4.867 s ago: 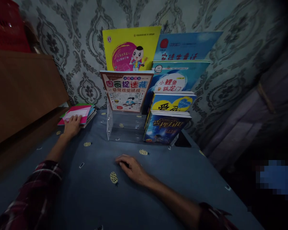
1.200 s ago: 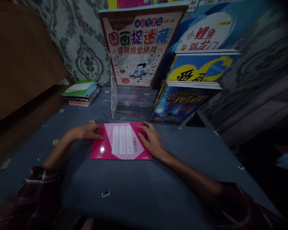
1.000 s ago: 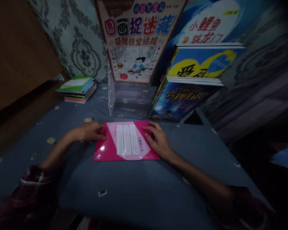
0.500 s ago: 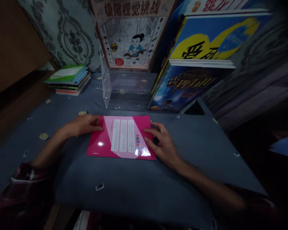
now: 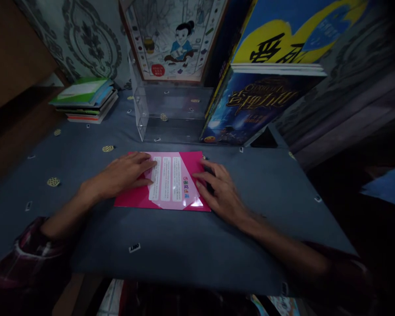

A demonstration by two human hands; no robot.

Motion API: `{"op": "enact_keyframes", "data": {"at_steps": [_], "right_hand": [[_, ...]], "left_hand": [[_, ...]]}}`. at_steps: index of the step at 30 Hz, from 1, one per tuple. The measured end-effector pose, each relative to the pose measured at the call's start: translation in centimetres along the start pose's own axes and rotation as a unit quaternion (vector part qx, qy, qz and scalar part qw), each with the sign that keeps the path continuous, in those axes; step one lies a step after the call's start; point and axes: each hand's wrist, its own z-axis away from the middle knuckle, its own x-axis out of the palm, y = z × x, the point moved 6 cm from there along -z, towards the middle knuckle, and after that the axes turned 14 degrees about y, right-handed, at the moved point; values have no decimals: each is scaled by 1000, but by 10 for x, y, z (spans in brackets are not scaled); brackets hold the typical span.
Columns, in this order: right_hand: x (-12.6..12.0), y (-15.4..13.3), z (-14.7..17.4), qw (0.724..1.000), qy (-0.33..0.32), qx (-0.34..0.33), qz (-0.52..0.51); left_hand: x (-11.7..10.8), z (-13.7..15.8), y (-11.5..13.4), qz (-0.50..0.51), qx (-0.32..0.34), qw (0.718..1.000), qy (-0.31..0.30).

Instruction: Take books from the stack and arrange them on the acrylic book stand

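Note:
A pink book lies flat on the grey-blue tablecloth, its printed text turned sideways to me. Across its left part rests my left hand, open, fingers stretched over the cover and hiding some of the text. My right hand is at the book's right edge, open with its fingers apart and the fingertips on the cover. Neither hand is wrapped round anything.
Behind the book stands a clear acrylic rack. It holds a brown-framed picture book, a dark blue book and a blue-yellow book. A book stack sits at the back left. The table's right edge slants away.
My left hand has moved right, from the book's left edge onto its cover, and its fingers have spread. My right hand stays at the right edge. The view has tilted down slightly.

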Motion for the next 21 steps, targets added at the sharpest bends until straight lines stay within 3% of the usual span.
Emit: {"op": "enact_keyframes", "data": {"at_steps": [3, 7, 13, 16, 21], "right_hand": [[11, -21, -6, 996, -48, -66, -46], [37, -58, -14, 969, -158, -170, -87], [59, -84, -29, 951, -215, -209, -75], [68, -86, -34, 948, -214, -226, -73], [91, -102, -39, 925, -240, -279, -90]], "left_hand": [[1, 0, 0, -15, -4, 1000, 0], [6, 4, 10, -41, -21, 999, -7], [2, 19, 24, -72, 7, 997, 9], [-8, 22, 9, -25, 9, 999, 20], [-18, 11, -40, 55, -48, 990, 120]]}}
